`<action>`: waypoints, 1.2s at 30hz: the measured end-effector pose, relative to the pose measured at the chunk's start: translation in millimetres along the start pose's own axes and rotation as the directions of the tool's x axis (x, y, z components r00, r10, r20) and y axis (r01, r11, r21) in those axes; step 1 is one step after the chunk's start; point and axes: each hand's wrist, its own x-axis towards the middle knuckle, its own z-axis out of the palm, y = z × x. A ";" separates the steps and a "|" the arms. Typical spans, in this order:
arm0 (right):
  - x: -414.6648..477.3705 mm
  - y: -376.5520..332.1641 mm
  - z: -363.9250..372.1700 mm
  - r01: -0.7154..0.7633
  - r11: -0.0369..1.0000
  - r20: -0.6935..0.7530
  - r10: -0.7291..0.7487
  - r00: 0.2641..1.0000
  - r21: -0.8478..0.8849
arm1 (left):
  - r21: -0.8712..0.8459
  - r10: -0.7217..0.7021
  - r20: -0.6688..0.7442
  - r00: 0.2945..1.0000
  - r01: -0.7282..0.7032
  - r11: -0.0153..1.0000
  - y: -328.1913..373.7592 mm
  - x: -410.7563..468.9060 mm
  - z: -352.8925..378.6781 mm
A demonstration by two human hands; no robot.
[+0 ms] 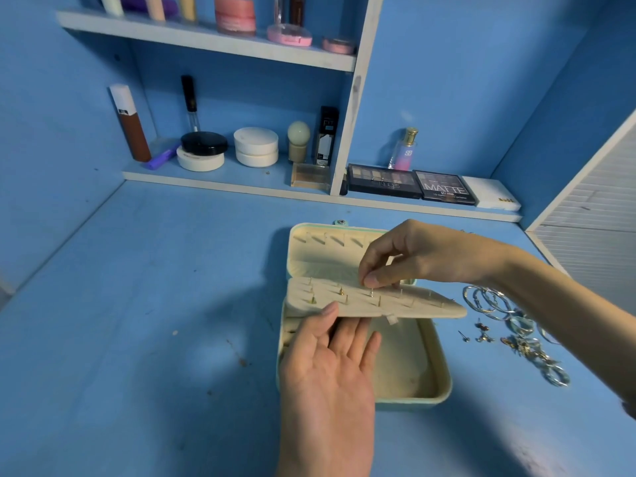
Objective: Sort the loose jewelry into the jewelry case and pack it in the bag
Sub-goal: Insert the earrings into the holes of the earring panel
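An open mint-green jewelry case (444, 380) with cream lining lies on the blue desk. Its cream earring panel (426, 306) is lifted level over the tray, with several studs pushed through it. My left hand (330, 366) is palm up, its straight fingers under the panel and its thumb on the panel's front edge. My right hand (406, 256) reaches from the right and pinches a small stud earring (371, 291) at the panel's far side. Loose jewelry (523, 342), silver hoops (485, 299) and small studs, lies on the desk right of the case.
Cosmetics jars, bottles and eyeshadow palettes (444, 188) stand on the low shelf (220, 182) behind the case. A higher shelf (206, 41) carries more makeup. Blue walls close in left and right. No bag is in view.
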 end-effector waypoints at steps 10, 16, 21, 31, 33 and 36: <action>4.6 -9.4 -8.3 0.003 0.996 0.101 0.006 0.995 -0.087 | -0.001 0.004 0.006 1.000 -0.004 1.000 -0.4 0.2 -1.4; 10.8 -15.7 -7.9 -0.014 0.977 0.118 0.040 0.992 -0.213 | -0.014 -0.006 0.008 1.000 0.006 1.000 -0.2 1.2 -2.3; 11.9 -18.6 -6.7 -0.024 0.962 0.123 0.060 0.991 -0.273 | -0.018 -0.008 0.018 1.000 0.008 1.000 -0.7 1.2 -3.8; 11.0 -16.8 -2.1 -0.049 0.960 0.100 0.079 0.992 -0.275 | -0.044 -0.017 0.040 0.999 0.019 0.999 0.0 1.7 -4.0; 11.5 -15.6 -0.7 -0.055 0.960 0.090 0.083 0.993 -0.276 | -0.048 -0.014 0.040 0.999 0.016 0.999 -0.1 2.2 -4.2; 11.1 -12.5 1.8 -0.064 0.965 0.061 0.082 0.995 -0.254 | -0.048 -0.017 0.040 0.999 0.019 0.999 0.4 2.5 -3.4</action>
